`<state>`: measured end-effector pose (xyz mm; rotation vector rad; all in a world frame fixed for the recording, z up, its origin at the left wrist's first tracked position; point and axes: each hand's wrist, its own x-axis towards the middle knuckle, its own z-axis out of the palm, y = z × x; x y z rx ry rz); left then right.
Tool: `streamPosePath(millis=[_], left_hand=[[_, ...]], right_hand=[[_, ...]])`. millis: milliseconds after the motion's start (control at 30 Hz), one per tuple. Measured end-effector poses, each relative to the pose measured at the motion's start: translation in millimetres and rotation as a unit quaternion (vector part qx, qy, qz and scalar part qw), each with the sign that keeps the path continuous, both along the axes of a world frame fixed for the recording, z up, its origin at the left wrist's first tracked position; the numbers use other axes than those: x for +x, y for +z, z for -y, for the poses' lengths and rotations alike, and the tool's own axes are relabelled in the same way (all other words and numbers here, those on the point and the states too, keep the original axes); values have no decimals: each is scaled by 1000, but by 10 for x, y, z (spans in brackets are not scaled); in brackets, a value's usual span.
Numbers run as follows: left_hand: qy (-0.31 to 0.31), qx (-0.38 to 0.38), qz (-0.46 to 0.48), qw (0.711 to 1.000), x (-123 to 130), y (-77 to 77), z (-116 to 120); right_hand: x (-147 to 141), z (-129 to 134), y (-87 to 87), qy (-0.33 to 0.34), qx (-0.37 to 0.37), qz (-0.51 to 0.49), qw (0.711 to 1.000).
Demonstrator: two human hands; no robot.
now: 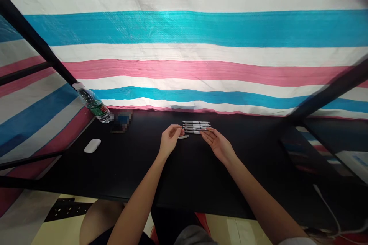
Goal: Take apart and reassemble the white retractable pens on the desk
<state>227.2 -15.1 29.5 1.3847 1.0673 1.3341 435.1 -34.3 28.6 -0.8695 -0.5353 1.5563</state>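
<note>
Several white pens (196,125) with dark tips lie side by side in a row on the black table (189,168). My left hand (170,138) is at the row's left end, its thumb and fingers closed at the tip of the nearest pen (192,132). Across from it, my right hand (218,143) has its palm turned partly up, with thumb and fingertips around that pen's right end. Another light-coloured pen (184,137) sticks out from beside my left fingers, just in front of the row; its other part is hidden by the hand.
A water bottle (96,105) leans at the back left, beside a pixelated item (122,120). A white rounded case (92,146) lies nearer on the left. Striped sheeting (184,53) hangs behind the table, and black frame bars (37,38) rise at both sides. A white cable (327,204) is at right.
</note>
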Motion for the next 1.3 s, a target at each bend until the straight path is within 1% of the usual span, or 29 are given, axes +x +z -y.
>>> streamPosePath(millis=[33,67,133,167,200,267,467,567,633,667,733,767,833,867,933,1000,1067,1167,1300], left_hand=[[31,19,-59,998,-28,-20,-15],[54,42,-128,989,-53,-45,-27],[70,87,-249,962,-83,-102,-43],[68,102,-287,950,-88,-129,-46],[61,112,-307,943,-89,-153,-48],[45,119,-304,944,-86,-186,-48],[-6,100,-198,975,-118,-179,-54],[-16,80,-161,984,-106,-149,-44],[-20,46,-128,990,-77,-124,-35],[-23,18,-95,995,-61,-110,-32],[-35,-54,12,998,-34,-86,-32],[-43,-94,76,992,-26,-76,-36],[-53,-161,195,966,-21,-66,-50],[-55,-184,242,951,-23,-64,-59],[-53,-209,305,928,-33,-65,-79],[-51,-213,338,915,-46,-67,-99],[-45,-205,350,913,-61,-69,-116],[-17,-188,353,917,-88,-82,-138],[5,-181,317,931,-111,-104,-147]], right_hand=[[9,-7,4,-8,-7,-5,1000],[16,-13,7,-14,-14,-9,1000],[24,-20,13,-20,-22,-16,999],[26,-22,13,-20,-24,-18,999],[27,-23,13,-20,-25,-19,999],[28,-23,8,-19,-26,-19,999],[39,-29,-20,-19,-16,-17,1000],[44,-36,-33,-16,-15,-16,1000],[48,-38,-40,-18,-17,-20,999],[50,-38,-42,-19,-17,-21,999],[55,-35,-45,-21,-18,-22,999],[57,-34,-46,-21,-19,-23,999],[59,-32,-48,-21,-19,-25,999],[60,-32,-50,-20,-19,-25,999],[61,-34,-52,-20,-18,-25,999],[61,-38,-52,-21,-17,-23,999],[61,-41,-50,-21,-15,-21,999],[62,-42,-45,-24,-17,-21,999],[58,-40,-44,-29,-10,-20,999]])
